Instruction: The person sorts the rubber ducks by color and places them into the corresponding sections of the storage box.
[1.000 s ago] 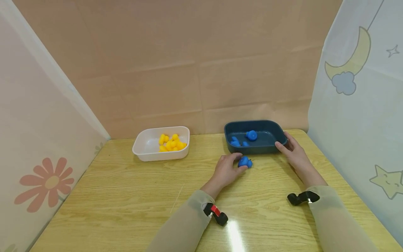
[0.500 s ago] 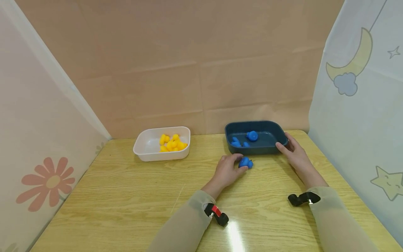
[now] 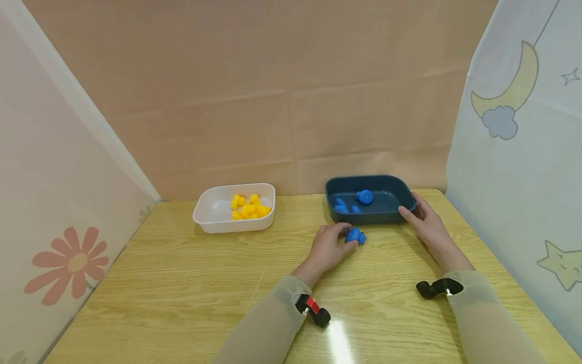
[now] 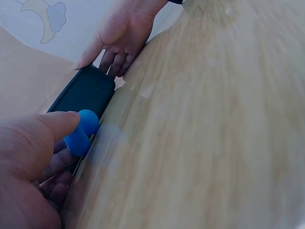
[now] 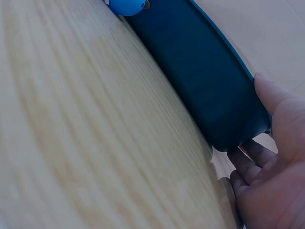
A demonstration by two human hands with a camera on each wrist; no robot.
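In front of the dark blue tub (image 3: 366, 217), my left hand (image 3: 329, 246) holds a blue rubber duck (image 3: 354, 236) between thumb and fingers, low over the table. The left wrist view shows the thumb laid against the side of this blue duck (image 4: 82, 133), with the fingers behind it. My right hand (image 3: 427, 222) grips the tub's right end, its thumb at the rim and its fingers round the outer wall. Inside the tub lie several blue ducks, one of them (image 3: 365, 197) near the middle. In the right wrist view the right hand (image 5: 274, 157) is at the tub's near corner.
To the left stands a white tub (image 3: 209, 222) with several small yellow ducks (image 3: 250, 208). Both tubs are near the back of the wooden table (image 3: 182, 283). A tan backdrop (image 3: 227, 101) rises behind, and patterned white sheets (image 3: 514, 192) flank both sides.
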